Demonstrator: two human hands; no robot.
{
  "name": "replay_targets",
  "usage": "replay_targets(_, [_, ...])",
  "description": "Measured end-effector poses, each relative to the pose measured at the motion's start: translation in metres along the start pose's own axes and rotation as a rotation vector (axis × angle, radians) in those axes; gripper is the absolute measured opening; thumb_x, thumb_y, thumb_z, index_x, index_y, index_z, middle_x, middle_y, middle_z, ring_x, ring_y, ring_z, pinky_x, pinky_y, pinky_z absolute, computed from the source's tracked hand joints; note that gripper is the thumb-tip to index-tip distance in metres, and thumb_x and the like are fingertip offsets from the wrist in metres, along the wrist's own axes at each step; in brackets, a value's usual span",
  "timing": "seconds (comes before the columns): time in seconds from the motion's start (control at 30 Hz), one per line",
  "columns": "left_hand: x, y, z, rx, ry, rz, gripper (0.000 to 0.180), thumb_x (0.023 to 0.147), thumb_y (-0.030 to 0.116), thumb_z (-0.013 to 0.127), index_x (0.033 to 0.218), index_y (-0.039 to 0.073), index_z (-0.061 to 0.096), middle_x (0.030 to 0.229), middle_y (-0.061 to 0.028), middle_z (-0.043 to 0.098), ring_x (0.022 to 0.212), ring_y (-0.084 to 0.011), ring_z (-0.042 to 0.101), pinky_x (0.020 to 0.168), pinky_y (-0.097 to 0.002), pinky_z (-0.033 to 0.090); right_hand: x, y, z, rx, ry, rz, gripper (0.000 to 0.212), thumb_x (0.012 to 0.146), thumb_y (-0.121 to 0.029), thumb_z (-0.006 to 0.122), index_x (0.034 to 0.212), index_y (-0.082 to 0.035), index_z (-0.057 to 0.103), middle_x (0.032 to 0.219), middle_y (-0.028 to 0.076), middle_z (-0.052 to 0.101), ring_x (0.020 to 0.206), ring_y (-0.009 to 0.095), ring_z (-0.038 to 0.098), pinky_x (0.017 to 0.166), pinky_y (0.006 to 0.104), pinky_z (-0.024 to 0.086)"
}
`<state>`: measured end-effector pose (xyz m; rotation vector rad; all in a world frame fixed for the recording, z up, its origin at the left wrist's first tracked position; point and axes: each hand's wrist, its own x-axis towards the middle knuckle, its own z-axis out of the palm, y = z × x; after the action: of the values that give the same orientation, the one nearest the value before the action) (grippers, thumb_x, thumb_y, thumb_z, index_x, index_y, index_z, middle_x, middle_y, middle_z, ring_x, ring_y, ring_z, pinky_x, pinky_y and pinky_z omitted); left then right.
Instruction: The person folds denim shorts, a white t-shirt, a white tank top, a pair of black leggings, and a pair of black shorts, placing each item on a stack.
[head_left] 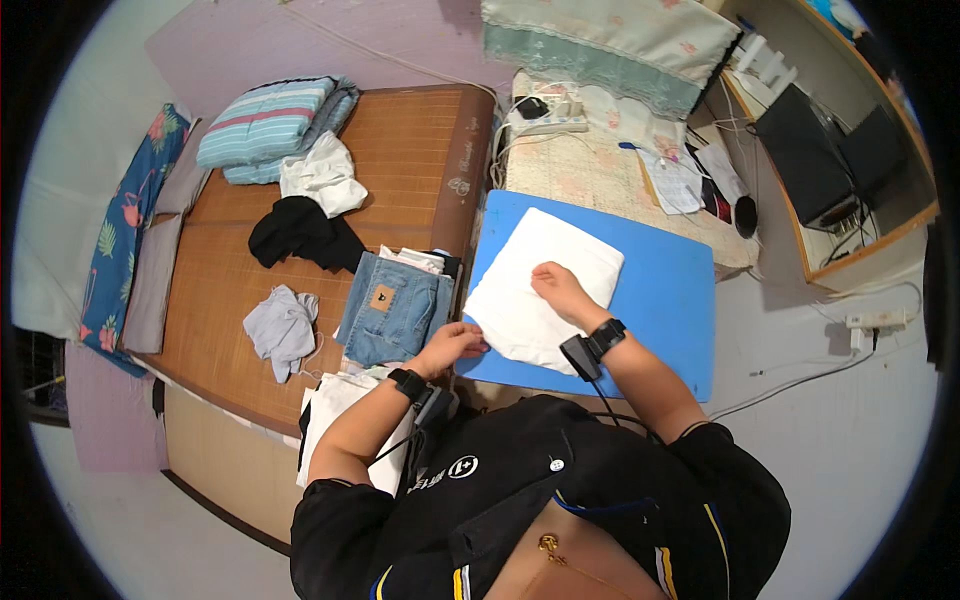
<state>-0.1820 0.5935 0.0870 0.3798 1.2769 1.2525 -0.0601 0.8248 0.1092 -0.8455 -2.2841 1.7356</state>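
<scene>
A folded white garment (545,275) lies on a blue board (660,300). My right hand (562,292) rests flat on top of it, fingers spread. My left hand (455,345) pinches the garment's near left corner at the board's edge. Both wrists wear black bands with small devices.
Folded blue jeans (392,308) sit on a stack of clothes left of the board. On the brown bamboo mat (400,150) lie a black garment (300,232), a white garment (322,175), a grey garment (282,328) and a striped folded blanket (275,125). A power strip (548,118) and papers (675,180) lie beyond the board.
</scene>
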Motion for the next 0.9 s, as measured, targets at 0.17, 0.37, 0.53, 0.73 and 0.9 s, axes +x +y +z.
replay_targets(0.17, [-0.008, 0.024, -0.004, -0.021, 0.156, -0.056, 0.033, 0.085, 0.028, 0.053, 0.101, 0.0, 0.047, 0.094, -0.0108, 0.055, 0.085, -0.0199, 0.059, 0.072, -0.0304, 0.049, -0.024, 0.006, -0.034, -0.401, 0.153, -0.154, 0.028, 0.077, -0.014, 0.058, 0.101, -0.001, 0.053, 0.109, 0.015, 0.052, 0.101, 0.026, 0.05, 0.085, 0.0333, 0.041])
replay_targets(0.37, [0.013, 0.041, 0.023, -0.08, 0.117, -0.153, 0.052, 0.08, 0.048, 0.052, 0.101, 0.001, 0.047, 0.087, -0.0088, 0.052, 0.079, -0.0198, 0.056, 0.071, -0.0319, 0.047, -0.063, 0.033, -0.042, -0.887, 0.242, -0.126, 0.047, 0.081, -0.026, 0.054, 0.12, -0.001, 0.044, 0.13, 0.016, 0.035, 0.122, 0.031, 0.028, 0.099, 0.0437, 0.024])
replay_targets(0.53, [0.012, 0.046, 0.032, -0.29, 0.109, -0.107, 0.05, 0.083, 0.044, 0.051, 0.106, 0.0, 0.049, 0.093, -0.0105, 0.054, 0.079, -0.0204, 0.056, 0.073, -0.0332, 0.046, -0.079, 0.034, -0.027, -1.051, 0.295, -0.107, 0.045, 0.083, -0.033, 0.05, 0.113, 0.001, 0.049, 0.124, 0.019, 0.041, 0.12, 0.031, 0.031, 0.097, 0.0429, 0.025])
replay_targets(0.73, [0.054, 0.01, -0.007, 0.323, 0.397, 0.231, 0.025, 0.089, 0.022, 0.046, 0.084, 0.001, 0.058, 0.071, -0.0033, 0.054, 0.064, -0.0083, 0.048, 0.055, -0.0237, 0.039, -0.086, -0.034, -0.026, -1.21, -0.267, 0.224, 0.048, 0.081, -0.046, 0.048, 0.091, -0.001, 0.061, 0.093, 0.016, 0.06, 0.091, 0.031, 0.053, 0.089, 0.0411, 0.032])
replay_targets(0.9, [0.065, 0.024, -0.008, 0.278, 0.55, 0.28, 0.031, 0.087, 0.027, 0.05, 0.074, 0.0, 0.055, 0.064, -0.0007, 0.051, 0.058, -0.0085, 0.043, 0.052, -0.0248, 0.036, -0.05, -0.043, -0.054, -0.876, -0.206, 0.13, 0.048, 0.079, -0.045, 0.053, 0.096, -0.001, 0.06, 0.093, 0.016, 0.061, 0.089, 0.032, 0.056, 0.079, 0.041, 0.044])
